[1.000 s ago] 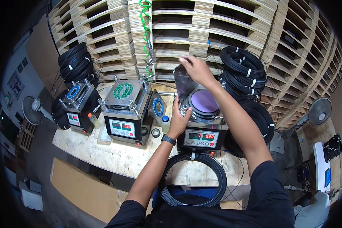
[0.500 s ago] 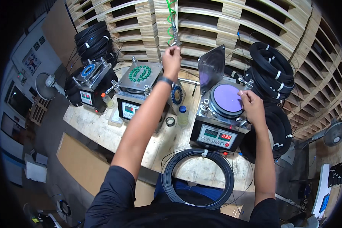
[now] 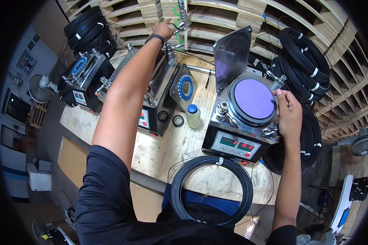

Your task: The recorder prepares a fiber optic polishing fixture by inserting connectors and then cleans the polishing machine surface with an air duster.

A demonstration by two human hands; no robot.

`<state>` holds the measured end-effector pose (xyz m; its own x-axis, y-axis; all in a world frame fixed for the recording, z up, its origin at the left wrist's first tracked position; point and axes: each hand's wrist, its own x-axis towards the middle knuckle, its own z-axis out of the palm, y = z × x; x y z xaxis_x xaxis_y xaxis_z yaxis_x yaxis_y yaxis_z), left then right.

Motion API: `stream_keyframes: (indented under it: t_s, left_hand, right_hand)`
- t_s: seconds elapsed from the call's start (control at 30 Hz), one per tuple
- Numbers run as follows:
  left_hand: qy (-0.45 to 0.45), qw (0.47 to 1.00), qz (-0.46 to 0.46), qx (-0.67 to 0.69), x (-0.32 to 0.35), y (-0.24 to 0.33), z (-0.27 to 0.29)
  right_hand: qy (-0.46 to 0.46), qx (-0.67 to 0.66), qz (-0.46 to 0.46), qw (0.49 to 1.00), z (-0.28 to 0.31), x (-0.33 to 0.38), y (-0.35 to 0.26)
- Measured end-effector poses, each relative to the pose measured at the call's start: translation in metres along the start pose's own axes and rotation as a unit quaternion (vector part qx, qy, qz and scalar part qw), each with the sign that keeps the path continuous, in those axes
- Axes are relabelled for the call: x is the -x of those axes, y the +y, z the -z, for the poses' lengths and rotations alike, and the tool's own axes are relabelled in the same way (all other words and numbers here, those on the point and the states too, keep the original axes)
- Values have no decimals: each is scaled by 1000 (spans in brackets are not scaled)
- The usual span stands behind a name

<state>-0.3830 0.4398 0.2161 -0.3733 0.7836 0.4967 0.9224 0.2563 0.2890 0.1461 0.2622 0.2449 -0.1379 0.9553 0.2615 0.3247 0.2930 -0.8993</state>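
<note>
My left hand [image 3: 164,30] is raised at the far side of the bench, its fingers closed at the lower end of a metal air gun [image 3: 183,19] on a green coiled hose. At the right polishing machine [image 3: 235,145], my right hand [image 3: 289,111] is closed at the right edge of a purple polishing film [image 3: 254,98]. Exactly what its fingertips pinch is partly hidden. The film lies on a round black pad [image 3: 238,115]. Behind it, the machine's dark hinged lid [image 3: 235,53] is tilted up. My left forearm covers much of the middle polishing machine [image 3: 156,112].
A plate with a blue ring of connectors [image 3: 186,87] leans against the middle machine. Before it are a blue-capped bottle [image 3: 193,118] and black rings [image 3: 178,121]. A black cable coil [image 3: 244,179] lies over the front edge. More coils [image 3: 300,61] are stacked behind right.
My left hand has moved left and farther up in view, staying beside the air gun. My right hand has slid outward along the film's edge. The right machine's red display has changed.
</note>
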Motion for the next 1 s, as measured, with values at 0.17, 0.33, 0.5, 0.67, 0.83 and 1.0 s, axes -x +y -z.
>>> stream_keyframes:
  t_s: [0.17, 0.33, 0.5, 0.67, 0.83, 1.0]
  left_hand:
    - [-69, 990, -115, 29, -3, 13, -4]
    - [-51, 991, -113, 42, 1, 24, 19]
    - [-3, 953, -24, 301, 30, 48, 66]
    - [143, 886, 2, 440, 98, 92, 129]
    - [141, 702, 83, 693, 217, 129, 198]
    - [94, 598, 86, 792, 339, 165, 210]
  right_hand:
    - [2, -8, -10, 1000, 1, -4, 4]
    - [-6, 4, -17, 1000, -1, -2, -2]
    - [-6, 48, -10, 999, 0, -1, 1]
    - [1, 71, 7, 997, 4, -2, 8]
    - [10, 136, 38, 990, 8, 9, -11]
    - [-19, -62, 193, 979, -6, 39, -64]
